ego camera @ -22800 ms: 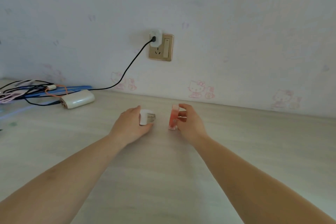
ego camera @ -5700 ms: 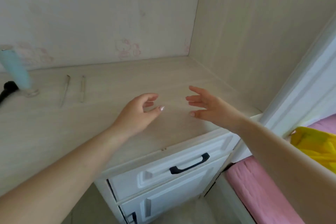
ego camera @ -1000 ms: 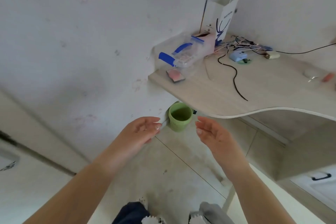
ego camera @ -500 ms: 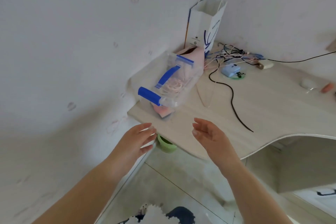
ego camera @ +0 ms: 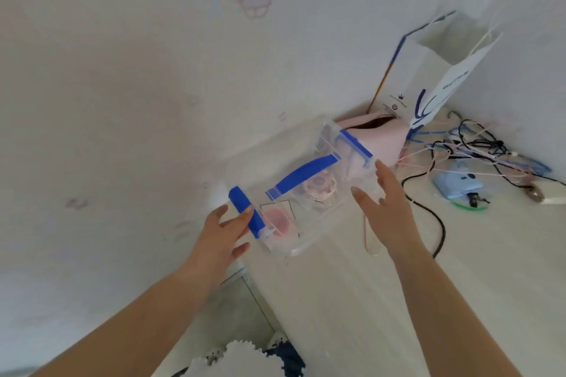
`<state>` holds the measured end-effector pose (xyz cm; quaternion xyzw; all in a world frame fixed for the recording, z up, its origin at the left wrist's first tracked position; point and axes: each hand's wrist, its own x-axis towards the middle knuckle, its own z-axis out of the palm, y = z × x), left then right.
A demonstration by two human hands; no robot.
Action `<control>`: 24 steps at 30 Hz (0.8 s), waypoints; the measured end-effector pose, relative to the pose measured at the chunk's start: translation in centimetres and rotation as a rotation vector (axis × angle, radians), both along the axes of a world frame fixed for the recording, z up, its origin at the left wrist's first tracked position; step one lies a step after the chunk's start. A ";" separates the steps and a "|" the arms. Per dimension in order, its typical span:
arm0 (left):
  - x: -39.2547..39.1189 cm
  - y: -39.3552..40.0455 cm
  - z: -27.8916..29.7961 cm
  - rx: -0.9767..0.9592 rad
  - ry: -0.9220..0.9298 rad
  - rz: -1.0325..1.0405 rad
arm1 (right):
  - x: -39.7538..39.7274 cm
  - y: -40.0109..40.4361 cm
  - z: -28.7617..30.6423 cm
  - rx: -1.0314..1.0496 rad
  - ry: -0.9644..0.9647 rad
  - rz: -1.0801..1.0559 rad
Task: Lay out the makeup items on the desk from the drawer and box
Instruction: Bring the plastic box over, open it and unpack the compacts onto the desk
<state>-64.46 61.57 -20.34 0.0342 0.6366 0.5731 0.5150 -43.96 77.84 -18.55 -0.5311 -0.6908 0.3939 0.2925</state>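
Both hands have closed in on the clear box (ego camera: 306,193) at the desk (ego camera: 428,285) corner: the left hand (ego camera: 223,232), fingers spread, touches its blue clasp (ego camera: 245,211), while the right hand (ego camera: 389,208) hovers open beside its right wall. Judging by the near end sitting close to the desk edge, a one-sided tug could tip the box to the floor or drag the cables (ego camera: 477,147) just beyond.

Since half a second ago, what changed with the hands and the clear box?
Both hands moved forward onto the clear box: the left hand now touches its near blue clip, and the right hand is open against its right side. Neither has closed on it yet. The box still sits at the desk corner with its lid on; the paper bag and cables are unmoved.
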 end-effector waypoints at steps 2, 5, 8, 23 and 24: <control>0.6 1.3 0.0 0.003 0.028 0.040 | 0.0 3.4 -0.2 0.062 -0.077 0.022; 1.5 2.1 -0.2 -0.009 0.080 0.079 | -0.1 7.0 -0.9 0.079 -0.165 0.075; 2.2 2.3 -0.4 -0.028 0.112 0.116 | -0.4 9.2 -2.1 0.043 -0.188 0.120; 0.8 -0.1 -0.1 -0.093 0.452 -0.015 | 0.8 7.8 -3.3 -0.112 -0.148 0.058; 0.4 -0.6 0.0 -0.084 0.471 -0.043 | 1.4 6.7 -3.4 -0.128 -0.121 0.028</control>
